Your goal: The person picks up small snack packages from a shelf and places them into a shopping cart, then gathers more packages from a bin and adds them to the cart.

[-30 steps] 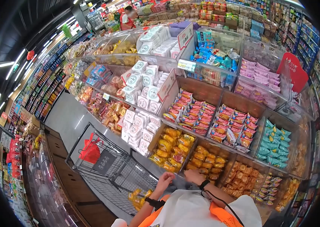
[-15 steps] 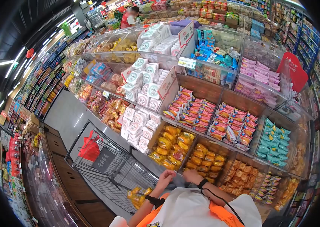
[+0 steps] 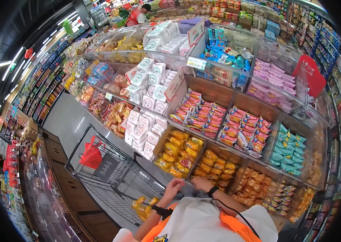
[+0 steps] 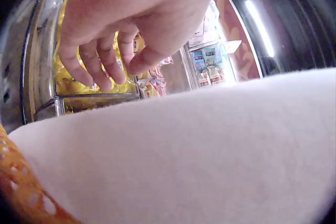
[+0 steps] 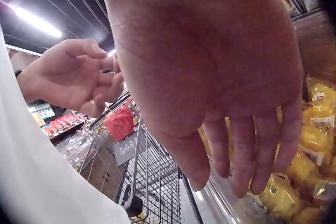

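Note:
In the head view my left hand (image 3: pixel 173 188) hovers in front of the waist, fingers loosely bent and holding nothing. Beside it is my right hand (image 3: pixel 202 184), also without anything in it; the right wrist view shows its palm and loosely hanging fingers (image 5: pixel 244 166). Just beyond both hands are a bin of yellow-wrapped snacks (image 3: pixel 178 149) and a bin of orange-yellow packaged snacks (image 3: pixel 215 165). To the left stands a wire shopping cart (image 3: pixel 118 189) with several yellow packs (image 3: pixel 144 206) inside and a red bag (image 3: pixel 92 154) at its far end.
Tiered clear-walled bins hold white round-labelled packs (image 3: pixel 142 131), pink packets (image 3: pixel 202 113), teal packets (image 3: pixel 288 151) and blue bags (image 3: pixel 215 52). A wooden-sided counter (image 3: pixel 65 181) runs along the left. Far back, a person in a red vest (image 3: pixel 135 17) stands among the shelves.
The head view has shifted slightly, so the bins and cart sit a little further left. Both hands stay close together before the waist, still empty. The distant person has moved to the right.

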The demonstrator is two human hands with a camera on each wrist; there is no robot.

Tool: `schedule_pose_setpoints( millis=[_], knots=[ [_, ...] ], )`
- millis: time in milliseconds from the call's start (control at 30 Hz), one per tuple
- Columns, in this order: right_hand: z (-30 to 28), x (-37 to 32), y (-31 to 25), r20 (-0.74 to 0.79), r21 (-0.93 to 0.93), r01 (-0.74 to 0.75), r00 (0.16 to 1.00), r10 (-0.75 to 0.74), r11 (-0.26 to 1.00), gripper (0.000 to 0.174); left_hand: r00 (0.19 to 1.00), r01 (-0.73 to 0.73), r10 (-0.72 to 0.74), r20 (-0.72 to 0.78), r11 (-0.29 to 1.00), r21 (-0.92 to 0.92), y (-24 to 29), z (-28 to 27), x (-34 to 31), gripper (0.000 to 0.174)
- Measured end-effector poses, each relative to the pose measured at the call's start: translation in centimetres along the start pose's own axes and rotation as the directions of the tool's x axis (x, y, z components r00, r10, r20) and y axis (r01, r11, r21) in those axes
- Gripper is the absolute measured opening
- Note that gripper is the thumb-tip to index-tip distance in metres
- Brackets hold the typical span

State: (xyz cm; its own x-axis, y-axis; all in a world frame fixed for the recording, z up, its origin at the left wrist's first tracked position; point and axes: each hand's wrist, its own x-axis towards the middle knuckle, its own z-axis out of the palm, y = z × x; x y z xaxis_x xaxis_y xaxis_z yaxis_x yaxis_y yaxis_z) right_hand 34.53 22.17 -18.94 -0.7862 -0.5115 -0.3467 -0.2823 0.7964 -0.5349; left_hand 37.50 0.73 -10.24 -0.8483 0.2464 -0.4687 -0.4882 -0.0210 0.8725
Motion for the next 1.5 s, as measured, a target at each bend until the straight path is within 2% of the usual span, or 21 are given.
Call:
schedule_pose_setpoints(
  millis=[233,367,433,467,500,533,600,633,700,733,833,900,967,1067,1100,1133,1200,1233,1333,1367,1500],
  knots=[
    [-1.1,0.0,-0.3,0.066,0.042,-0.038,0.997,0.035,0.998,0.023,1.0,-0.001,0.001,-0.012,1.0,-0.028,0.9,0.3,-0.6,0.01],
    [-1.9,0.1,-0.2,0.065,0.084,0.014,0.998,-0.019,0.996,0.023,0.999,-0.034,0.033,-0.022,0.998,-0.046,1.1,0.0,-0.5,0.011],
    [0.2,0.9,1.0,0.08,0.044,0.042,0.996,-0.046,0.998,0.022,0.98,-0.196,0.194,-0.048,0.979,-0.054,-0.6,-1.0,0.6,0.014],
    [1.3,1.3,1.7,0.141,0.014,0.014,0.99,-0.016,1.0,0.022,0.982,-0.175,0.172,-0.076,0.984,-0.036,0.1,-1.3,0.5,0.015],
    [1.5,1.4,1.5,0.173,-0.115,-0.012,0.984,0.032,0.993,0.024,0.96,-0.266,0.267,-0.09,0.964,0.017,-0.4,-1.8,1.2,0.013],
    [0.7,1.6,1.0,0.316,-0.067,-0.014,0.948,0.035,0.998,0.025,0.941,-0.308,0.311,-0.131,0.95,0.045,-0.7,-2.7,1.5,0.01],
    [2.6,1.6,2.0,0.252,-0.088,-0.021,0.967,0.043,0.996,0.025,0.907,-0.35,0.337,-0.254,0.937,-0.006,0.0,-4.5,0.7,0.009],
    [2.0,1.6,1.4,0.233,-0.091,-0.003,0.972,0.024,0.996,0.024,0.882,-0.335,0.339,-0.327,0.94,0.07,-0.5,-5.9,0.6,0.009],
    [0.2,1.1,-0.6,0.247,-0.111,-0.03,0.967,0.057,0.993,0.026,0.848,-0.335,0.301,-0.436,0.942,0.0,-2.6,-9.3,0.4,0.01],
    [-0.2,1.0,-1.0,0.322,-0.185,-0.084,0.936,0.141,0.979,0.034,0.824,-0.301,0.299,-0.481,0.951,0.076,-4.0,-11.5,-0.2,0.012],
    [-0.7,1.0,-1.5,0.332,-0.179,-0.06,0.936,0.117,0.982,0.036,0.764,-0.098,0.287,-0.578,0.937,0.335,-6.7,-18.4,-2.4,0.022],
    [-0.6,0.7,-1.2,0.351,-0.163,-0.051,0.93,0.106,0.985,0.036,0.729,0.048,0.275,-0.627,0.893,0.448,-9.7,-23.1,-4.0,0.028],
    [1.1,1.6,0.9,0.351,-0.104,-0.032,0.934,0.067,0.994,0.036,0.732,0.183,0.184,-0.656,0.874,0.449,-14.5,-27.6,-5.2,0.032],
    [0.8,2.9,-0.5,0.452,-0.224,-0.105,0.87,0.198,0.969,0.039,0.726,0.493,0.004,-0.688,0.695,0.524,-23.4,-33.2,-5.9,0.039],
    [0.9,3.3,-1.7,0.402,-0.197,-0.13,0.893,0.201,0.972,0.039,0.668,0.638,-0.175,-0.723,0.636,0.435,-22.9,-33.7,-6.0,0.052],
    [0.8,3.8,-3.1,0.375,-0.25,-0.167,0.891,0.254,0.954,0.038,0.652,0.689,-0.176,-0.737,0.543,0.48,-24.7,-34.2,-5.8,0.056],
    [0.7,5.5,-5.8,0.307,-0.346,-0.222,0.891,0.334,0.912,0.037,0.617,0.768,-0.157,-0.772,0.334,0.546,-28.2,-36.0,-5.4,0.065],
    [1.0,6.6,-6.2,0.292,-0.363,-0.236,0.89,0.351,0.901,0.038,0.612,0.789,-0.251,-0.75,0.269,0.553,-29.9,-37.3,-4.7,0.073],
    [1.1,6.3,-6.3,0.306,-0.42,-0.296,0.844,0.441,0.858,0.043,0.549,0.836,-0.383,-0.743,0.23,0.498,-28.3,-38.6,-3.4,0.08],
    [1.2,6.5,-5.8,0.328,-0.435,-0.316,0.816,0.475,0.843,0.044,0.554,0.832,-0.38,-0.741,0.288,0.474,-30.4,-38.9,-2.9,0.074],
    [1.5,7.0,-5.8,0.323,-0.473,-0.415,0.739,0.591,0.777,0.047,0.535,0.844,-0.466,-0.704,0.318,0.431,-33.1,-39.4,-1.1,0.055]
  ],
)
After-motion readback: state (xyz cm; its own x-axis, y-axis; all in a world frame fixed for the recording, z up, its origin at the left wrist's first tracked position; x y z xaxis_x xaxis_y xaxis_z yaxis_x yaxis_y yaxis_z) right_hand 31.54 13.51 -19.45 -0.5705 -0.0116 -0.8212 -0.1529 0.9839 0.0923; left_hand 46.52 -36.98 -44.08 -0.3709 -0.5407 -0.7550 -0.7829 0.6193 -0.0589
